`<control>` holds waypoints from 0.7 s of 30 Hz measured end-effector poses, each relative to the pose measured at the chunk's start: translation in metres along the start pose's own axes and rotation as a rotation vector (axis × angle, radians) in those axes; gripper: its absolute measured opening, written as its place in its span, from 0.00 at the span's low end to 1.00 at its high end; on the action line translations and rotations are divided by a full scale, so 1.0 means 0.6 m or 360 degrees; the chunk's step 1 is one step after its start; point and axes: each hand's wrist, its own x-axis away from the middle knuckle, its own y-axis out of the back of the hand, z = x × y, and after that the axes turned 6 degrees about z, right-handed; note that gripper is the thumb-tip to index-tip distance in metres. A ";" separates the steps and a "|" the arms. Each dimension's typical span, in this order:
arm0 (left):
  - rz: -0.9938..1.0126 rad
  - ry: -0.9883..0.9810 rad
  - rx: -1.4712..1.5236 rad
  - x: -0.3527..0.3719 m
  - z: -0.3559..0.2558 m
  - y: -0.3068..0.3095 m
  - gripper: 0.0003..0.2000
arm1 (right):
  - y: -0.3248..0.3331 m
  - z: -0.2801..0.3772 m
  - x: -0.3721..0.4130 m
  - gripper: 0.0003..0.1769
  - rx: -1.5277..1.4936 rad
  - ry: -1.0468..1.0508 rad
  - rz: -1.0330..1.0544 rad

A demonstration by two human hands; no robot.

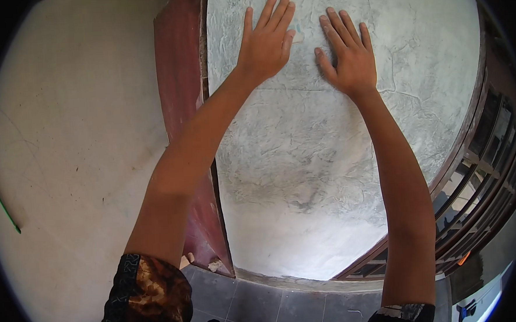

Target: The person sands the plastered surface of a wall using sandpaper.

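Note:
Both arms reach up across a pale grey, rough surface [303, 135] with wrinkles and crack-like lines, which looks like a plastered wall. My left hand [266, 41] lies spread near its upper left part, with the fingers pointing up and apart. My right hand [352, 57] is beside it to the right, also with outstretched fingers and the thumb apart. Both palms face the surface and appear to rest on it. Nothing shows in either hand. A small pale patch [297, 37] is visible on the surface by my left thumb.
A dark red board [179, 54] borders the grey surface on the left, next to a beige wall [75, 130]. Dark-framed barred windows [475, 179] curve along the right. Grey floor tiles [301, 310] lie below. A green cord [2, 200] hangs at far left.

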 end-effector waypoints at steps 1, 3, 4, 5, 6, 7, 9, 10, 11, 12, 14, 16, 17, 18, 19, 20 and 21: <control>-0.0003 0.0000 0.0010 0.034 -0.014 0.000 0.28 | 0.001 -0.001 0.000 0.35 -0.0009 0.0003 -0.0009; 0.0188 0.0051 0.0018 0.091 -0.041 0.008 0.28 | 0.000 0.001 0.003 0.35 -0.0024 -0.0009 -0.0002; 0.0204 0.0053 0.0027 0.087 -0.037 0.011 0.28 | -0.001 0.001 0.003 0.35 -0.0026 -0.0001 0.0003; 0.0176 0.0004 -0.0027 0.062 -0.022 0.008 0.28 | -0.001 -0.001 0.001 0.35 -0.0019 0.0006 -0.0005; 0.0137 -0.0056 -0.0084 0.025 -0.008 0.009 0.28 | 0.000 -0.001 -0.001 0.35 -0.0008 -0.0007 -0.0017; 0.0132 -0.0071 -0.0081 -0.011 0.006 0.008 0.28 | 0.002 0.000 0.001 0.35 -0.0014 -0.0013 -0.0009; -0.0181 -0.0071 -0.0143 -0.067 0.024 0.000 0.28 | 0.002 -0.001 -0.001 0.35 -0.0009 -0.0018 -0.0008; -0.0187 -0.0070 -0.0141 -0.058 0.018 -0.004 0.28 | 0.002 -0.002 -0.002 0.35 -0.0002 -0.0018 -0.0008; -0.0110 -0.0018 -0.0089 -0.033 0.004 -0.007 0.28 | 0.001 0.000 0.002 0.36 -0.0001 -0.0020 -0.0002; -0.0034 0.0034 -0.0037 -0.006 -0.011 -0.011 0.28 | 0.002 -0.001 0.002 0.36 -0.0001 -0.0020 0.0005; 0.0054 0.0068 -0.0015 0.063 -0.047 -0.011 0.28 | 0.001 -0.002 0.002 0.36 -0.0084 0.0008 -0.0022; 0.0141 0.0078 -0.0001 0.066 -0.049 0.000 0.28 | 0.001 0.000 0.005 0.37 -0.0084 0.0010 -0.0019; 0.0094 0.0023 -0.0042 0.034 -0.029 -0.001 0.28 | 0.002 -0.003 0.002 0.37 -0.0068 0.0018 -0.0027; 0.0047 -0.0030 -0.0082 -0.003 -0.013 0.002 0.28 | 0.003 -0.004 0.001 0.37 -0.0059 0.0018 -0.0033; 0.0038 -0.0033 -0.0082 -0.039 0.003 0.002 0.28 | 0.004 -0.002 0.003 0.36 -0.0037 0.0003 -0.0014; 0.0033 0.0009 -0.0112 -0.079 0.020 0.002 0.28 | 0.004 -0.001 0.001 0.36 -0.0017 -0.0011 0.0001; 0.0029 0.0050 -0.0144 -0.101 0.028 0.001 0.29 | 0.003 -0.002 -0.001 0.36 -0.0012 -0.0008 -0.0010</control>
